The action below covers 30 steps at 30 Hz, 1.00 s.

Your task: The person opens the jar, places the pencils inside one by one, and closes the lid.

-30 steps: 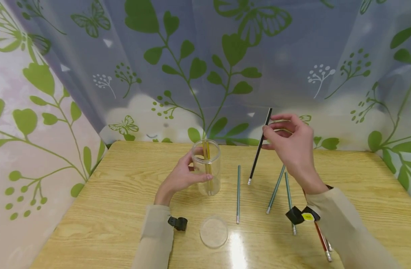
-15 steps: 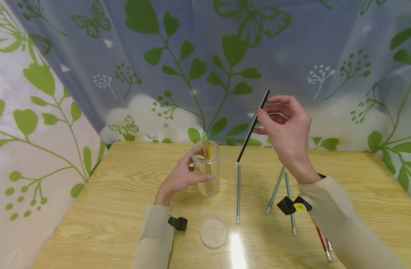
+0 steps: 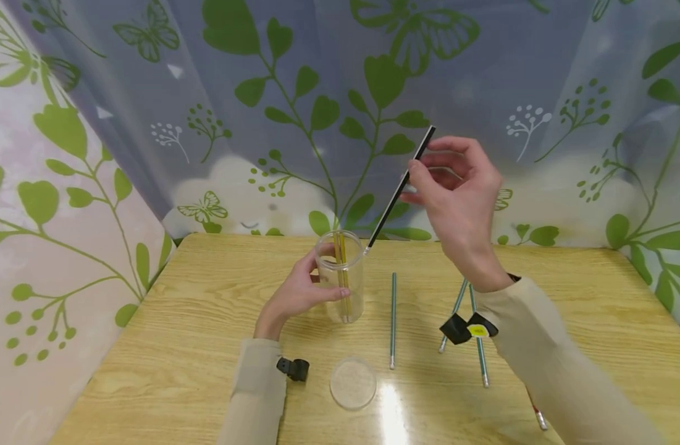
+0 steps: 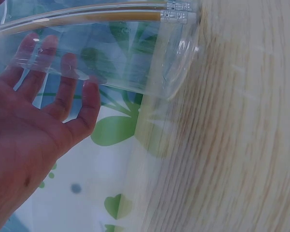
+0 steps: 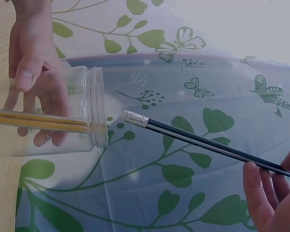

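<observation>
Above and right of the clear jar (image 3: 357,290), thumb and fingertips of the right hand (image 3: 464,191) pinch a black pencil (image 3: 392,201) high on its slanting shaft, its eraser end (image 5: 136,118) near the jar's rim (image 5: 103,92) but apart from it, while left of the jar the left hand (image 3: 303,287) curls round it, fingers spread. Two yellow pencils (image 3: 343,247) rest inside the jar, a round lid (image 3: 353,383) lies in front of it and a teal pencil (image 3: 393,321) to its right; with so high a grip and such tilt, the eraser could catch the outer rim and, should the left hand loosen, nudge the jar over
</observation>
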Tool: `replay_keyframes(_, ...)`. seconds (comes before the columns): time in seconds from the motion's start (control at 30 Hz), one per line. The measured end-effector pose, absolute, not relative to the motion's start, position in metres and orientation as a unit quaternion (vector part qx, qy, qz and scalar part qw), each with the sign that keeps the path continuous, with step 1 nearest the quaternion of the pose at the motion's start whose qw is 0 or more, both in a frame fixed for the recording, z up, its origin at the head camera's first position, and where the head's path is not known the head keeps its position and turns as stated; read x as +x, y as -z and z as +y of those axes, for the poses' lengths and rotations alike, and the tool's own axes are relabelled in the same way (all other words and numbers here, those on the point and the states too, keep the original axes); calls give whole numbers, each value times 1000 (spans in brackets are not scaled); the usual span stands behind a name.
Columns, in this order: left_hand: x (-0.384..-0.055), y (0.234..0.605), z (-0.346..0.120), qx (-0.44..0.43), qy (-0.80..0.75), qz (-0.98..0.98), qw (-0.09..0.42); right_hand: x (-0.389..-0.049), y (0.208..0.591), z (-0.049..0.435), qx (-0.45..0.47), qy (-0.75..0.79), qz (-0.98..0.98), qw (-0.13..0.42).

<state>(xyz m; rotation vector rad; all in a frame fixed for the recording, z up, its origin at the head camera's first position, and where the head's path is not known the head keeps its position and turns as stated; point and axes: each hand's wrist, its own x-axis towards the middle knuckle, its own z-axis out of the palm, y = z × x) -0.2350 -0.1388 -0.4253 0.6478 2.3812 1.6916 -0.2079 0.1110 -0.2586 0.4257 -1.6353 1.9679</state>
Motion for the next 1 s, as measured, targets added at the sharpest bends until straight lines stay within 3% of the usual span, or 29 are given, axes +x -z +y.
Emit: replay_keyframes(1.0, -234, 423, -140, 218, -568, 790, 78, -225, 288, 82, 228, -646, -674, 276)
